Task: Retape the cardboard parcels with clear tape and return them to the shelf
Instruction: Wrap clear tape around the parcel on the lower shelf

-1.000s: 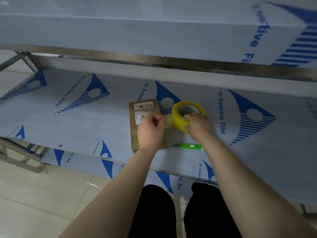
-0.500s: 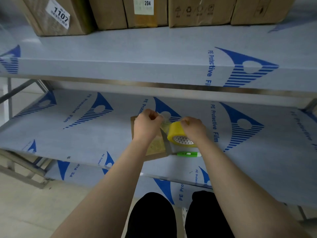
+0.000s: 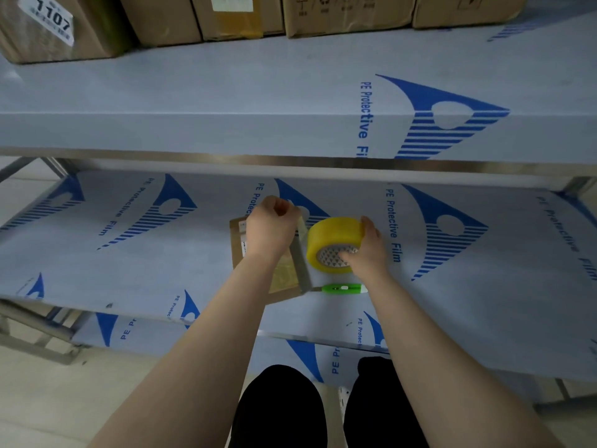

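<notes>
Reaches forward with both arms, nearly straight, over the middle film-covered metal shelf (image 3: 129, 270). Pinches the free end of the strip in the curled fingers of the left hand (image 3: 271, 227), above the small flat brown cardboard parcel (image 3: 236, 253) lying on that shelf. Grips the yellow-tinted roll of clear tape (image 3: 332, 234) in the right hand (image 3: 368, 250), thumb across the core, fingers over the rim, just right of the parcel. On the near side, a green plastic cutter (image 3: 342, 288), flat on the shelf.
</notes>
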